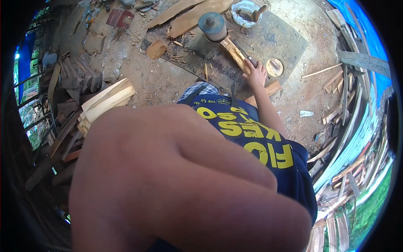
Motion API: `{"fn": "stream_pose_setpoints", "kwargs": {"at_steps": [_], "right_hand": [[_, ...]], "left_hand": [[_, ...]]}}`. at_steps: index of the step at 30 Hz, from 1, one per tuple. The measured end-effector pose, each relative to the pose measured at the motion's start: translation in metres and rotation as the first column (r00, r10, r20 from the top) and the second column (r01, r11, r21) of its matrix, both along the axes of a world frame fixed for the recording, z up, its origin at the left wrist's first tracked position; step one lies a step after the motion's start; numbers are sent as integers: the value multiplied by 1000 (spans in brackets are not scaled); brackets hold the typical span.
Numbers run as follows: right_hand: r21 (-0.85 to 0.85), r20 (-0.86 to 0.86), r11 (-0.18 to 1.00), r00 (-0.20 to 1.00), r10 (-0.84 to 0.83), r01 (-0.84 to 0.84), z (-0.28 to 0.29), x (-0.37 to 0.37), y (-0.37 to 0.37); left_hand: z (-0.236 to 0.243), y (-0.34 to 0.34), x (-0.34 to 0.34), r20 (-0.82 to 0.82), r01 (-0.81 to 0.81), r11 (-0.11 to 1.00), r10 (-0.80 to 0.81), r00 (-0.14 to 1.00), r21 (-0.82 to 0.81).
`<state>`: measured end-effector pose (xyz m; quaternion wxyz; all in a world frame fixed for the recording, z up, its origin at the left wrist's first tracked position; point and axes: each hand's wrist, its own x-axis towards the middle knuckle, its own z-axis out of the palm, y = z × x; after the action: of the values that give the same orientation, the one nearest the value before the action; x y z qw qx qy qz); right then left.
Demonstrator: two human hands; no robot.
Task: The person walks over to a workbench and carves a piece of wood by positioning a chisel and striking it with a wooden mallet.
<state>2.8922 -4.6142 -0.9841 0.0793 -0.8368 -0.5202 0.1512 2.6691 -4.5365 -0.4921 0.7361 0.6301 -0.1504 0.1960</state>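
My left hand (168, 172) is very close and blurred, filling the lower middle of the view. Its fingers are curled and their tips are hidden, so I cannot make out what they hold. Farther off, my right hand (256, 75) reaches down to a rough, light-brown strip of wood (236, 53). Its fingers close round the end of a slim tool with a dark handle (252, 61), lying along the strip. The strip's far end meets a grey-green cylinder (212, 25) with a rusty lower rim. A round pale disc (275, 67) lies just right of this hand.
A dark flat board (281, 38) lies beneath the work. A white bowl (240, 19) with a brown-handled tool stands at the back. Long boards (201, 14) lie far left of it. Stacked light planks (109, 98) are at left; scrap wood and blue sheeting (369, 29) line the right.
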Motion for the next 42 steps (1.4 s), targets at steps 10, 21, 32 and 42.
{"fn": "stream_pose_setpoints", "kwargs": {"at_steps": [10,21,32,42], "right_hand": [[63,-131,989,984,-122,131,-9,34,12],[-108,-313,987,938,-150,122,11,48,32],[42,-293,999,956,-7,21,64,27,56],[-7,-305,999,951,-38,38,83,43,57]], "left_hand": [[-164,97,40,-577,-216,962,271,770,165],[-476,86,97,-602,484,367,588,540,794],[-512,91,104,-636,517,384,572,518,765],[-512,100,112,-612,407,467,479,629,785]]}}
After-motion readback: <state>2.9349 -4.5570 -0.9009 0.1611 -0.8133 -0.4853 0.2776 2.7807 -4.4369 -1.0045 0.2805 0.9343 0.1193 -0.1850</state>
